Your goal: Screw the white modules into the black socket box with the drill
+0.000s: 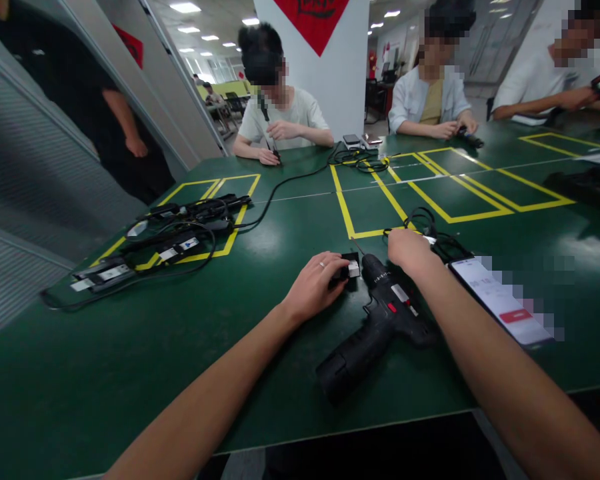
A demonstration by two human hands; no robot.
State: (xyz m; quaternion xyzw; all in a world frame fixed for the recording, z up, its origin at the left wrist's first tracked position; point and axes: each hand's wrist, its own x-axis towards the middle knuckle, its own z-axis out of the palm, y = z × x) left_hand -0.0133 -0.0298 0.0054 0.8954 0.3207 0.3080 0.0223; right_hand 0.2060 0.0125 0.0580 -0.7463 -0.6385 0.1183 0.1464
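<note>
My left hand (316,283) is closed on a small black box-like part with a white piece (353,269) on its near side, held at the table top. To its right a black cordless drill (393,310) lies on its side between my forearms, its thin bit pointing away from me. My right hand (407,252) is curled just beyond the drill, at a loose black cable (453,248). Its fingertips are mostly hidden behind the hand, so what they grip cannot be made out.
A lit phone (497,300) lies right of my right forearm. Black devices and cables (180,233) lie in a yellow-taped area on the left of the green table (145,373). More coiled cable (360,159) lies at the back. Several people sit opposite; one stands left.
</note>
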